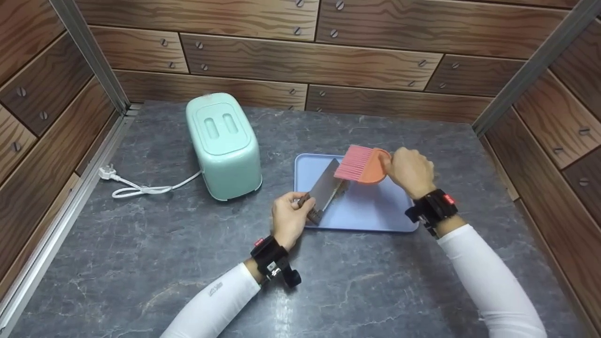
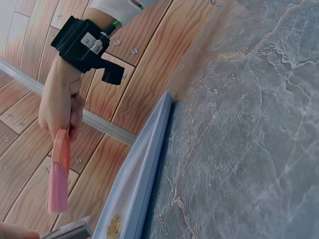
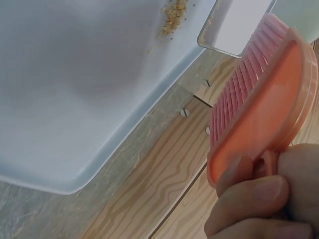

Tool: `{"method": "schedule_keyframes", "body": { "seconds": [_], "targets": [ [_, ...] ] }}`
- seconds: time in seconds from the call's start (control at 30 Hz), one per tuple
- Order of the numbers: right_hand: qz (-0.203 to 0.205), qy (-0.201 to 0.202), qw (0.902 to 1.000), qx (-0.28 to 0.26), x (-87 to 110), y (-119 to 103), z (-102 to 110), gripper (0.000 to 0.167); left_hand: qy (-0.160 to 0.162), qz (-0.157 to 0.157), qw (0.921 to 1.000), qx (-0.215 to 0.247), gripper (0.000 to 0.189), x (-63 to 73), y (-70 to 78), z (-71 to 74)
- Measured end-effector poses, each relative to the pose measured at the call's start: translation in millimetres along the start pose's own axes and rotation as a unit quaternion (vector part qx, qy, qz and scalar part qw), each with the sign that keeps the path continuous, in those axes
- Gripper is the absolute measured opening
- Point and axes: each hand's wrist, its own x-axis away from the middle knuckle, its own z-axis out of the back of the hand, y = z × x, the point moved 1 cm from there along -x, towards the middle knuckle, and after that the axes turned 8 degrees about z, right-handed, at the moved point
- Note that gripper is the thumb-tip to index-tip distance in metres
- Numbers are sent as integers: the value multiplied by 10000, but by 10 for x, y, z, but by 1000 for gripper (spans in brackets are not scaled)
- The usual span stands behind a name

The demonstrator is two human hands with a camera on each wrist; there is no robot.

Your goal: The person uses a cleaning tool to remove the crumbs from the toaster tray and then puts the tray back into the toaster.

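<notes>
My left hand (image 1: pixel 288 218) grips the brown handle of a flat metal scraper (image 1: pixel 325 183), its blade tilted over the left part of a light blue tray (image 1: pixel 371 211). Beside the blade's lower edge lie yellowish-brown crumbs (image 3: pixel 174 17). An orange brush with pink bristles (image 1: pixel 364 165) is held in my right hand (image 1: pixel 413 171), its fingers curled round the small handle. The bristles hang above the tray, close to the scraper's far end in the head view. In the left wrist view only a bit of the left hand and scraper (image 2: pixel 70 230) shows.
A mint-green toaster (image 1: pixel 225 145) stands left of the tray, its white cord and plug (image 1: pixel 141 188) lying on the grey marbled tabletop (image 1: pixel 357 286). Wood-patterned walls (image 1: pixel 305 61) with metal corner posts enclose the back and sides.
</notes>
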Motion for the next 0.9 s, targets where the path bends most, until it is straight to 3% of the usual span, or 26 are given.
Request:
{"method": "schedule_keyframes", "body": {
  "seconds": [0.4, 0.6, 0.9],
  "targets": [
    [-50, 9, 10000, -40, -108, -180, -152, 59, -39, -1, 10000, 83, 17, 2, 19, 2],
    [-53, -155, 9999, -22, -64, -156, -206, 58, -19, 102, 9999, 78, 16, 3, 0, -2],
    [-147, -285, 9995, 37, -18, -56, -201, 57, -75, -26, 9996, 267, 20, -4, 11, 5]
  ]
}}
